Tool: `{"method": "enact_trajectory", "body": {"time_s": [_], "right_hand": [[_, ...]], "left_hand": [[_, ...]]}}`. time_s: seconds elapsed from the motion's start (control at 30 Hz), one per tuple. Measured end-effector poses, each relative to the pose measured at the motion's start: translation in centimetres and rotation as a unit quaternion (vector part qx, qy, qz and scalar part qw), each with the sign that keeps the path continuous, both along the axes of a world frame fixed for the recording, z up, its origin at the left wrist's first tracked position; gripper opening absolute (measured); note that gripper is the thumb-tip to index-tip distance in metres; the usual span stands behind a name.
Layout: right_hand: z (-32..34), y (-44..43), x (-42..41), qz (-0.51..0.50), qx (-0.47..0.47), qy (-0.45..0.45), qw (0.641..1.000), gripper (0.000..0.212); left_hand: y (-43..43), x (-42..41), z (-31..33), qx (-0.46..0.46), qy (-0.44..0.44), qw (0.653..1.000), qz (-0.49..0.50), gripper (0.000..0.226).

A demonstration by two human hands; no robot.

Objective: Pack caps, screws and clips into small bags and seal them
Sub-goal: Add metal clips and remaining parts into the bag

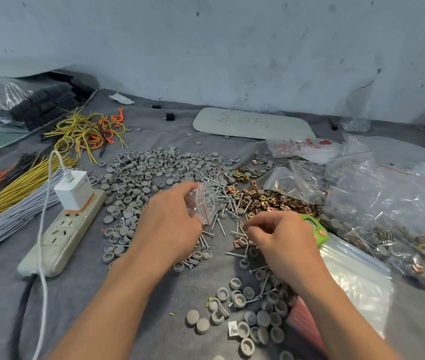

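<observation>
1 head-worn wide camera looks forward and down, close over the table [71, 294], facing the wall [206, 48]

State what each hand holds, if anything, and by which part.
The left hand pinches the small bag at its red-striped mouth edge. The right hand curls its fingers over the screws; whether it holds one cannot be told.

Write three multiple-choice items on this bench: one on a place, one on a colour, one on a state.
1. Where is the white charger? A on the clips; B plugged into the power strip; C inside a bag.
2. What colour is the small bag's seal stripe? A blue; B green; C red.
3. What is the left hand doing? A lying flat; B gripping a cable; C holding the small bag.
Answers: B, its body stands on the strip's sockets; C, a red line edges its mouth; C, its fingers pinch the bag.
</observation>
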State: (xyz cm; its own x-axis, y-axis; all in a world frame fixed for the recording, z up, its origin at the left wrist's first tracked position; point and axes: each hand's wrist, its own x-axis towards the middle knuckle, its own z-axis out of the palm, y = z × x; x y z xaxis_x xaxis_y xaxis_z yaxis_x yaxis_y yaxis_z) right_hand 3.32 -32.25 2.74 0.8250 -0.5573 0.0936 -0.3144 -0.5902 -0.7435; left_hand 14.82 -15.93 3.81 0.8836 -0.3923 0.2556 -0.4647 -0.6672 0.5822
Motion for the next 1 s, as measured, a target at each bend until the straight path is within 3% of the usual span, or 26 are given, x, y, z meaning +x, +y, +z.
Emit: {"method": "enact_trajectory", "body": {"time_s": [0.13,0.3,0.57,0.63,0.7,0.73,0.9,1.0], "right_hand": [[-0.6,1.0,0.6,0.058,-0.127,0.081,0.987,0.021],[-0.2,1.7,1.2,0.069,-0.292,0.134,0.944,0.013],[0.0,2.1,2.2,0.01,-0.293,0.149,0.945,0.009],[-0.1,1.9,2.1,0.017,-0.223,0.101,0.969,0.012],[0.2,1.8,2.0,0.022,-0.022,0.02,0.999,0.019],[0.3,1.8,1.8,0.021,0.069,-0.025,0.997,0.019],[0.1,1.9,1.1,0.013,0.372,-0.161,0.914,0.005],[-0.1,2.0,1.3,0.009,0.459,-0.174,0.871,0.016]], "left_hand": [[-0.1,-0.1,0.0,0.003,-0.011,1.0,0.004,0.054],[-0.1,-0.2,-0.1,0.002,-0.003,1.0,-0.003,0.056],[-0.1,-0.5,0.1,0.011,0.03,0.999,-0.01,0.05],[-0.1,-0.7,0.1,0.014,0.033,0.999,-0.012,0.051],[-0.2,-0.7,0.2,0.011,0.036,0.999,-0.017,0.051],[-0.2,-0.7,0.2,0.008,0.038,0.999,-0.019,0.05],[-0.4,-0.9,0.3,0.007,0.039,0.999,-0.031,0.056],[-0.4,-1.2,0.5,-0.018,0.041,0.998,-0.049,0.065]]}}
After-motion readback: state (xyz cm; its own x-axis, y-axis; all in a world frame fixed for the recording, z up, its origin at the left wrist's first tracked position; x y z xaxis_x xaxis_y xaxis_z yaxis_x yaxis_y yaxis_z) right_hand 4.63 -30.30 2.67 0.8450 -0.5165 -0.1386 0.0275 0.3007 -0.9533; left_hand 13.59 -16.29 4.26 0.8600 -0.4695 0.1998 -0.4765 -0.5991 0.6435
